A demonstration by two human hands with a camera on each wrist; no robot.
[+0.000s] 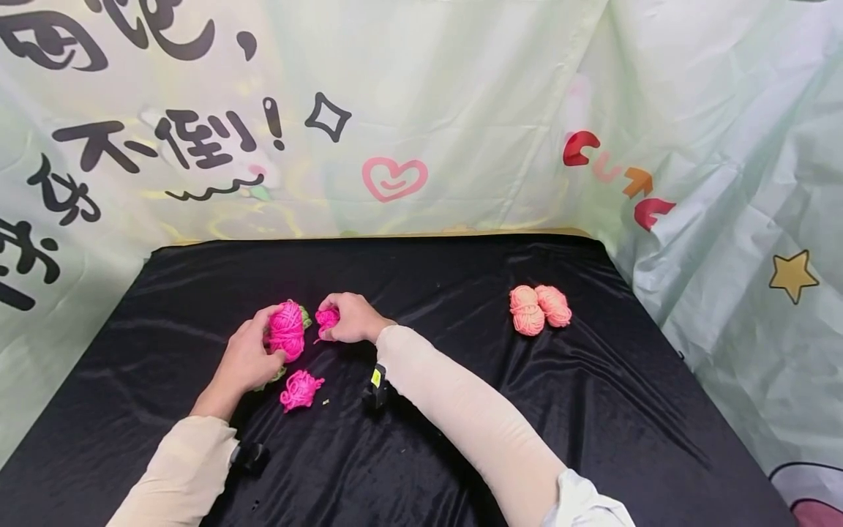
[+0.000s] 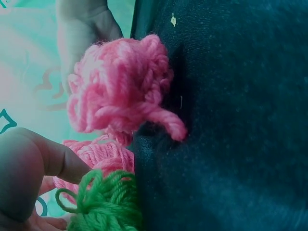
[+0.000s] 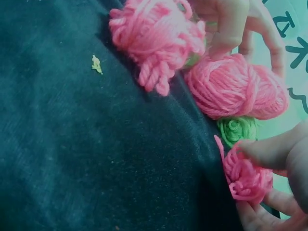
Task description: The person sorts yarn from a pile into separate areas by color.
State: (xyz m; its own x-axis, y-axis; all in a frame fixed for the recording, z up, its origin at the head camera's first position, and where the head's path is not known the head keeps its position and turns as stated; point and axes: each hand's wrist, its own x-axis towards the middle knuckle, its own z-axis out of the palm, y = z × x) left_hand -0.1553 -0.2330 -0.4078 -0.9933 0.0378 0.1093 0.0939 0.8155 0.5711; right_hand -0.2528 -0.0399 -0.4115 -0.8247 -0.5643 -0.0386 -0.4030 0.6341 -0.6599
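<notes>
Bright pink yarn is bunched on the left of the black cloth. My left hand [image 1: 245,360] grips the largest pink skein [image 1: 287,333], thumb at its near end and fingers at the far end. Pinched between thumb and fingers of my right hand [image 1: 356,319] is a small pink yarn ball [image 3: 248,175], just right of the skein. A tangled pink yarn ball [image 1: 301,389] lies nearer, touched by neither hand. Green yarn [image 3: 237,129] shows behind the skein, and more green yarn [image 2: 108,204] sits by my left thumb, mostly hidden in the head view.
Two peach yarn skeins [image 1: 527,311] lie side by side at the right on the black cloth [image 1: 421,410]. A tiny yellowish scrap [image 3: 96,64] rests near the tangled ball. Printed fabric curtains [image 1: 461,110] hang behind and beside the table.
</notes>
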